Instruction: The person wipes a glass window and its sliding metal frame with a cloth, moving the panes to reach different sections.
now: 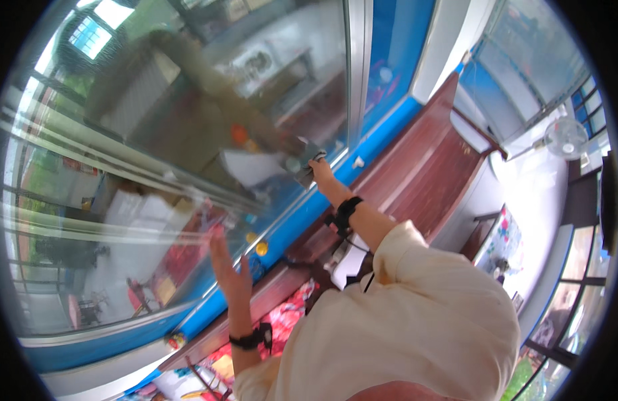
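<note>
A large glass window pane in a light metal frame stands before me and carries reflections. My right hand holds a grey cloth against the lower part of the pane, close to the blue sill. Lower down, my left hand is raised with its fingers apart and nothing in it. Its fingertips are at the glass near the overlapping frame edges; whether they touch I cannot tell. Black straps circle both wrists.
Below the sill runs a reddish-brown wooden bench. A yellow round object and a small white object are by the sill. Red patterned fabric lies beneath my left arm. A fan and a flower-patterned table stand to the right.
</note>
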`<state>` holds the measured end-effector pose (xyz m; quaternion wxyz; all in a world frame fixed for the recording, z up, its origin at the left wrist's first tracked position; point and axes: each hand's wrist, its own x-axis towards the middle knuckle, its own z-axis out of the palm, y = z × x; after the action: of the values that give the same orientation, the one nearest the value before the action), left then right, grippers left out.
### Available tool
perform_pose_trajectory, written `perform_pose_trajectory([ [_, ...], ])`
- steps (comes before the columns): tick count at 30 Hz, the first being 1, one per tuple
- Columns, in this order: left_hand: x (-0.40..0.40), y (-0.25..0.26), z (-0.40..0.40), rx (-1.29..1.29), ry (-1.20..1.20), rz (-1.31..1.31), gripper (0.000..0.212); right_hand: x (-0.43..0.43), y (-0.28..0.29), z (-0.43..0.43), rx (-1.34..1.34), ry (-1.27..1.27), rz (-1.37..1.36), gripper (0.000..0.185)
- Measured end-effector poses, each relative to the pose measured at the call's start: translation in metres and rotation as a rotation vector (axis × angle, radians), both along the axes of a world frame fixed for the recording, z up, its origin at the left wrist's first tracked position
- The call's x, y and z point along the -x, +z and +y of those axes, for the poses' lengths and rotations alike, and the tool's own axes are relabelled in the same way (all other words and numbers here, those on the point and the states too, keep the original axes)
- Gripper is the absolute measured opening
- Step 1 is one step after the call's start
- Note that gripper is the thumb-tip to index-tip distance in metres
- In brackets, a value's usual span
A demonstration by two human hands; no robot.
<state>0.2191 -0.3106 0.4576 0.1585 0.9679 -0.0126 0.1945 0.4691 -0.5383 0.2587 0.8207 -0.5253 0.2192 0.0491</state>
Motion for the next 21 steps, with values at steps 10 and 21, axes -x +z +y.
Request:
perform_pose_trajectory([
  [10,-0.107,0.053,-0.118,-0.163,-0.432,-0.154,0.057,0.123,0.034,-0.143,-0.881,0.237,0.287,0.035],
  [21,-0.321,0.058,-0.326,-0.761,-0.55,-0.321,0.056,0.127,-0.068,-0.401,-0.784,-0.32,0.38,0.033],
])
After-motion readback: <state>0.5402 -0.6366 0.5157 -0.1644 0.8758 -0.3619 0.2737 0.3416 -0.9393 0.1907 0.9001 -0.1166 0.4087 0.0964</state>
